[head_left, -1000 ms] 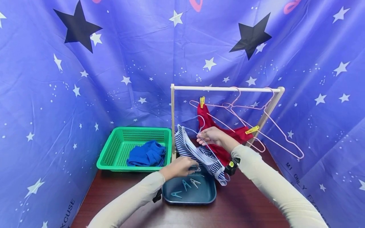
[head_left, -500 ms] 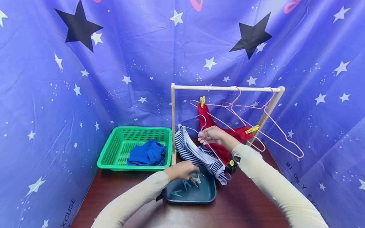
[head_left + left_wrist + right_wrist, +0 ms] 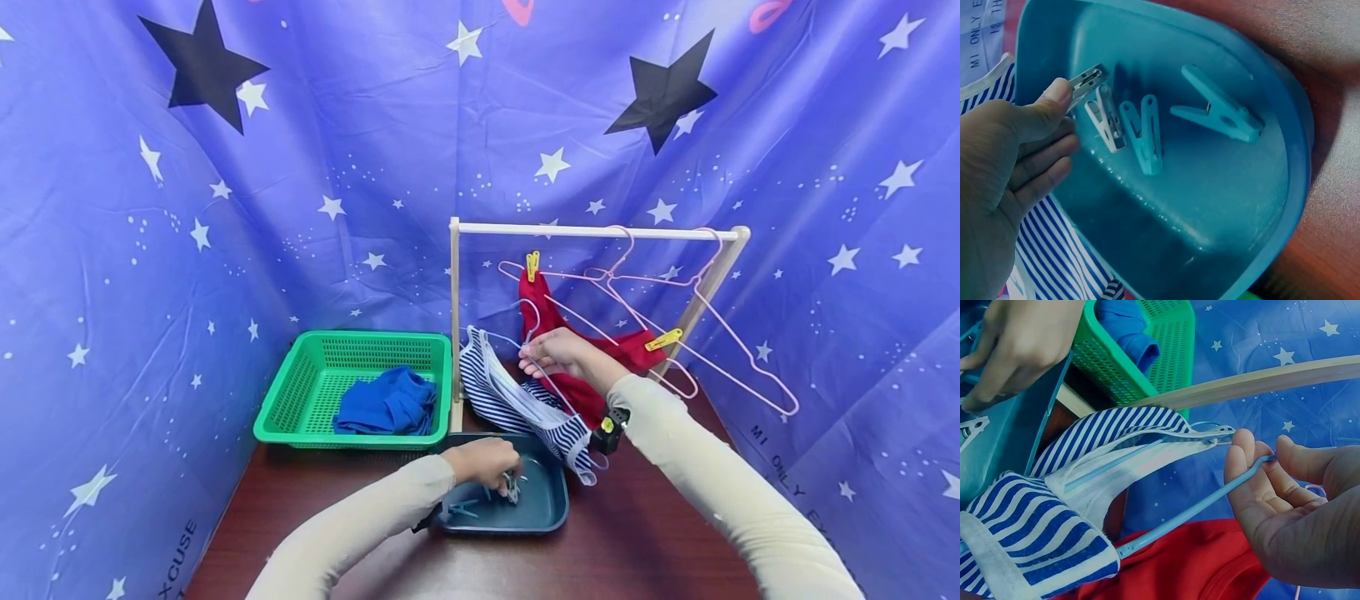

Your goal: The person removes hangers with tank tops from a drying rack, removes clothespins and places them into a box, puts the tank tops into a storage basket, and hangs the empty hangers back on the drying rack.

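Observation:
My left hand (image 3: 483,462) reaches down into the dark teal tray (image 3: 1222,187). Its thumb and fingertips pinch a pale clothespin (image 3: 1088,80) by one end. Close beside that lie a white clothespin (image 3: 1105,120) and a blue one (image 3: 1143,134); another blue clothespin (image 3: 1222,109) rests farther off. With thumb and fingers my right hand (image 3: 558,354) grips a light blue hanger (image 3: 1185,514) just below its hook. A blue-and-white striped top (image 3: 495,396) hangs on the hanger, tilted, its lower end overlapping the tray's right side in the head view.
Behind stands a wooden rack (image 3: 555,230) with pink hangers (image 3: 742,346). A red garment (image 3: 536,296) is fixed to one by yellow clothespins (image 3: 663,340). Left of the rack, a green basket (image 3: 277,417) holds a blue cloth (image 3: 386,404). Starry curtains (image 3: 375,125) surround the table.
My left hand has moved slightly right and down, deeper into the tray, over the white clothespin. My right hand keeps the hanger and striped top almost still.

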Demonstrator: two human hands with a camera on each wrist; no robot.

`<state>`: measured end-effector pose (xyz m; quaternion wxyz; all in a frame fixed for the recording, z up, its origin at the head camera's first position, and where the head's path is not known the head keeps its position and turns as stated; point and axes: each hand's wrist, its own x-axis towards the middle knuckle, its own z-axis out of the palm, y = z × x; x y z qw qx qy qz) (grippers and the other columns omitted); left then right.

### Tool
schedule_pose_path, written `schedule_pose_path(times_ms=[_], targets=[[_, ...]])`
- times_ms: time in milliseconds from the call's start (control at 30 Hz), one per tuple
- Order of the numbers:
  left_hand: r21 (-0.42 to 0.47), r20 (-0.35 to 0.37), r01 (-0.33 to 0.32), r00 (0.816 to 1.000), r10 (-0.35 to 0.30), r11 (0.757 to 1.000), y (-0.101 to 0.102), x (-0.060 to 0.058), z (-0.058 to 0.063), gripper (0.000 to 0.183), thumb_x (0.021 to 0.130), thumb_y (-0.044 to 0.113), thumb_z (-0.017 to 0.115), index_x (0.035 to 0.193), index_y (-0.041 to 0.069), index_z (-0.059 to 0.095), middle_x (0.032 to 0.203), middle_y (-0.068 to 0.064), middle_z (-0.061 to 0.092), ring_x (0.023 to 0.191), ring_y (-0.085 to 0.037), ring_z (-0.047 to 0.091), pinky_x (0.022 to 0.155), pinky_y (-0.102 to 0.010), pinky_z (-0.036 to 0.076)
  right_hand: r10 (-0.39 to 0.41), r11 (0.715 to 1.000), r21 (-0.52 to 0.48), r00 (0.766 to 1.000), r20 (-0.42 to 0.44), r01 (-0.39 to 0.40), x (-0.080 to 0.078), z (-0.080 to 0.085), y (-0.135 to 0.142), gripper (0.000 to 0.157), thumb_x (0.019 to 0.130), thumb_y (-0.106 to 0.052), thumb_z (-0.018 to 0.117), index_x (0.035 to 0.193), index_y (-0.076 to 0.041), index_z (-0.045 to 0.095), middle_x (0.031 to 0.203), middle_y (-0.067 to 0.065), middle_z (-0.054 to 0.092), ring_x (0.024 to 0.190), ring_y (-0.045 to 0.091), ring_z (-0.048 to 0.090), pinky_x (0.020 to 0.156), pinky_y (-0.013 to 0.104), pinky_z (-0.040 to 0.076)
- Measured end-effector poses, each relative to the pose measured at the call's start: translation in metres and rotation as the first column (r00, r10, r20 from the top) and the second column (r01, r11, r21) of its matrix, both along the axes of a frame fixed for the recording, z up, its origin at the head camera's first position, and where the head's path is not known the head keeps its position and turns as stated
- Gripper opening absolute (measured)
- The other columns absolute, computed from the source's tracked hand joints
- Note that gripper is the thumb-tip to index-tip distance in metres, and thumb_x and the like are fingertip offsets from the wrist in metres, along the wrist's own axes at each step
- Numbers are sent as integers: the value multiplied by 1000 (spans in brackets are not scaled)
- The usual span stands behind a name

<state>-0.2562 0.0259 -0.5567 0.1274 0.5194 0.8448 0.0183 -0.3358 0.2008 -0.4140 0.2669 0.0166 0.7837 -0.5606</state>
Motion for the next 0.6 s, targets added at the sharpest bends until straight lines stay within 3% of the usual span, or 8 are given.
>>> schedule_pose_path(times_ms=[133,367,500,600], targets=[[-22,29,-10,1000,11,1000,3,2,-5,18,83,24,86,99,20,80,86,14,74,67,6,57,65,-11,49,-2,1000,10,1000,-4,2,0,1,0,24,105,-9,52,115,11,62,78,2,72,69,9,69,78,28,61],[-62,-42,24,999,-27,998,9,3,-10,17,76,30,90,84,23,78,71,18,66,61,3,53,59,-14,44,-2,1000,31,1000,7,2,-1,1,-1,34,106,-9,52,127,17,56,78,1,72,69,9,69,87,34,61],[-99,-24,-10,1000,8,995,12,3,-12,18,75,29,91,85,22,78,71,16,66,63,1,54,60,-14,44,-4,999,36,1000,5,4,-1,0,-1,33,106,-10,52,126,16,57,78,1,72,69,9,69,90,36,60],[-116,-22,-26,999,24,993,14,2,-13,18,75,27,92,84,21,78,73,14,67,65,0,56,61,-15,45,-10,999,31,1000,4,10,0,0,0,27,105,-10,52,119,12,61,78,1,72,69,9,69,84,32,61]])
